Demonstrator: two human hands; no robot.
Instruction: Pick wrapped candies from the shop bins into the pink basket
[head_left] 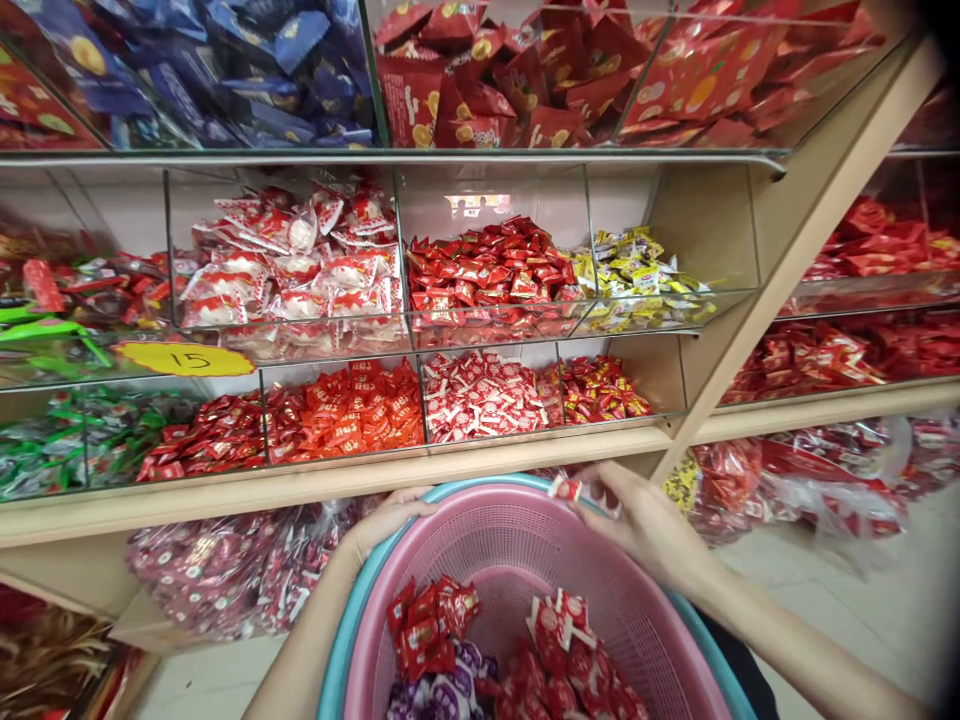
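Observation:
A pink basket (pixel 517 508) is nested inside a light blue one (pixel 341 640) at the bottom centre. Inside lie red wrapped candies (pixel 431 625), purple and white ones (pixel 450 690) and red and white ones (pixel 559 630). My left hand (pixel 394 515) grips the baskets' rim at the upper left, its fingers partly hidden. Over the rim on the right, my right hand (pixel 626 510) pinches a small red and white candy (pixel 565 489) between thumb and fingers.
Glass-fronted shelves (pixel 480 335) of sorted candies stand just beyond the baskets. A wooden ledge (pixel 300 480) runs along their bottom. A yellow price tag (pixel 185 358) reads 15. Bagged candies (pixel 210 570) lie beneath the shelf on both sides.

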